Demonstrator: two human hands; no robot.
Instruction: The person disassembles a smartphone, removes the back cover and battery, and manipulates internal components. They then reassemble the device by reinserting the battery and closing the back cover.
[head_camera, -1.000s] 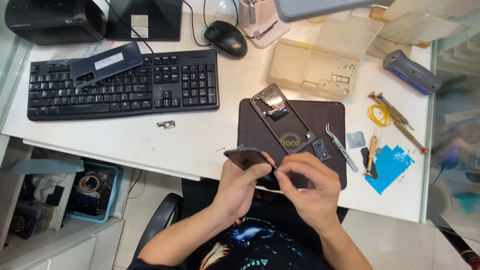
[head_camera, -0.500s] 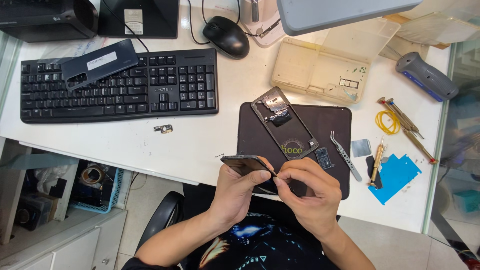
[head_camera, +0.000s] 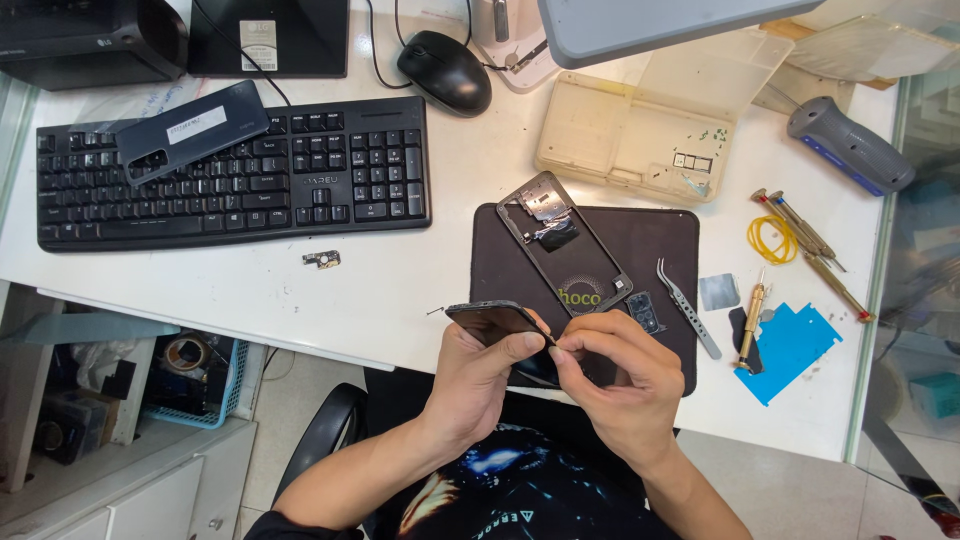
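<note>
Dark phone (head_camera: 497, 322) between both curled hands (head_camera: 545, 375)

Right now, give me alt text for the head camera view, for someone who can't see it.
Seen from above, a person's left hand holds a dark phone at the edge of a white desk while the right hand pinches at its side. Behind lie a brown work mat with a phone frame, tweezers, screwdrivers and a black keyboard.

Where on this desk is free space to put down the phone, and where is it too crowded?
Bare white desk lies between the keyboard and the dark mat, apart from one small metal part. The right side is crowded: tweezers, screwdrivers, blue sheet.
</note>
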